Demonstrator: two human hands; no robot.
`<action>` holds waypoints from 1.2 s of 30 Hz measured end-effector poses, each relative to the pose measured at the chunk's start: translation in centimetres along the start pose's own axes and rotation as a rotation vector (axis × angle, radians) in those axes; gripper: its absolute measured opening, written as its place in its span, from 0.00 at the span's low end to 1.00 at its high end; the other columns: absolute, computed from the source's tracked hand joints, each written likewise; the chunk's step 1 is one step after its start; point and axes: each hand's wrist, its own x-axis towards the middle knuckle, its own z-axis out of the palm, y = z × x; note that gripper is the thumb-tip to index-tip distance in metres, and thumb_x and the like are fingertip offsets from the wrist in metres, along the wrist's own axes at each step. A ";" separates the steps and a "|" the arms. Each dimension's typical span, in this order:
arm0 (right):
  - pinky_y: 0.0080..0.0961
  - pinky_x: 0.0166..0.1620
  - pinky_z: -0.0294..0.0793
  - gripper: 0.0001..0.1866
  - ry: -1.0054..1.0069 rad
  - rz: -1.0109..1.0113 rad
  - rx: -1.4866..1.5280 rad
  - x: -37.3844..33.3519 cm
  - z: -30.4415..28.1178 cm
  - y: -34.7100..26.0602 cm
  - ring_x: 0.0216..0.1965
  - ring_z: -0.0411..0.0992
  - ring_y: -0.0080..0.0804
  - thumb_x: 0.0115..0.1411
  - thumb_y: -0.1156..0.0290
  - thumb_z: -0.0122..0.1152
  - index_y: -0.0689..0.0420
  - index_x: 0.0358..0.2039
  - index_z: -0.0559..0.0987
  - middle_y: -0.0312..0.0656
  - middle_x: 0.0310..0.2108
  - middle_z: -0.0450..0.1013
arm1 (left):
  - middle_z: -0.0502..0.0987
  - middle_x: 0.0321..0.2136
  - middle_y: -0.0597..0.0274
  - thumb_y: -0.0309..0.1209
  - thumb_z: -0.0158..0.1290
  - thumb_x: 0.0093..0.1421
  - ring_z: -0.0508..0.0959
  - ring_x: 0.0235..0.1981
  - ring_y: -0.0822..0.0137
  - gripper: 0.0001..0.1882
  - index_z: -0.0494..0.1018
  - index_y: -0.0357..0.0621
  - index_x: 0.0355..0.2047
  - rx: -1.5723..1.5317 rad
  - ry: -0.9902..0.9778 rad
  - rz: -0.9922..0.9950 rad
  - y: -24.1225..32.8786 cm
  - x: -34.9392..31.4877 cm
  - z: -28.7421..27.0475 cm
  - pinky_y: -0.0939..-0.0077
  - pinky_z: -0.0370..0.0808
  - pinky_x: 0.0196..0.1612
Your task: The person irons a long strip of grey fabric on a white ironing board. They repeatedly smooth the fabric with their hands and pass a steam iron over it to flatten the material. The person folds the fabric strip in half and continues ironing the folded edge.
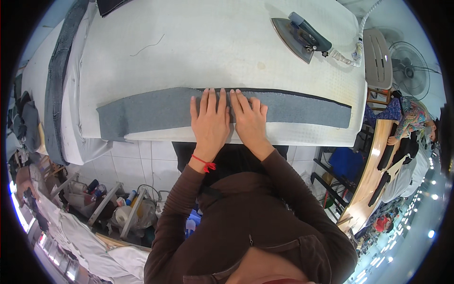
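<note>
Nearby, iron (305, 38) right, thread (149, 46) left, gray cloth strip (153, 110) under fingers (212, 102).

strip (156, 110) along table (203, 57) near edge; left hand (211, 120) and right hand (250, 122) side by side mid-strip. iron (302, 38) behind strip, right; thread (147, 46) behind, left. chair (378, 59) right of table, fan (409, 70) right of chair.
</note>
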 end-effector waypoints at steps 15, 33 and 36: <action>0.52 0.59 0.83 0.34 0.003 0.152 0.004 21.9 -6.6 27.2 0.54 0.85 0.61 0.74 0.38 0.72 0.61 0.58 0.89 0.56 0.50 0.89 | 0.82 0.68 0.50 0.39 0.61 0.74 0.75 0.76 0.50 0.28 0.82 0.51 0.73 -0.072 0.175 -0.032 -0.2 -0.2 3.5 0.31 0.60 0.82; 0.46 0.33 0.76 0.25 -0.462 -0.039 0.209 11.1 -11.7 12.2 0.26 0.80 0.54 0.70 0.46 0.78 0.59 0.40 0.86 0.49 0.24 0.80 | 0.82 0.67 0.52 0.36 0.63 0.73 0.76 0.75 0.52 0.27 0.83 0.51 0.71 -0.084 0.177 -0.055 -0.7 -0.7 3.3 0.32 0.60 0.82; 0.47 0.29 0.75 0.26 -0.400 -0.107 0.188 10.2 -10.7 11.6 0.24 0.81 0.53 0.68 0.44 0.81 0.57 0.38 0.84 0.47 0.21 0.78 | 0.82 0.67 0.53 0.34 0.64 0.73 0.76 0.75 0.52 0.27 0.83 0.50 0.71 -0.101 0.160 -0.040 -0.9 -0.6 3.0 0.34 0.61 0.82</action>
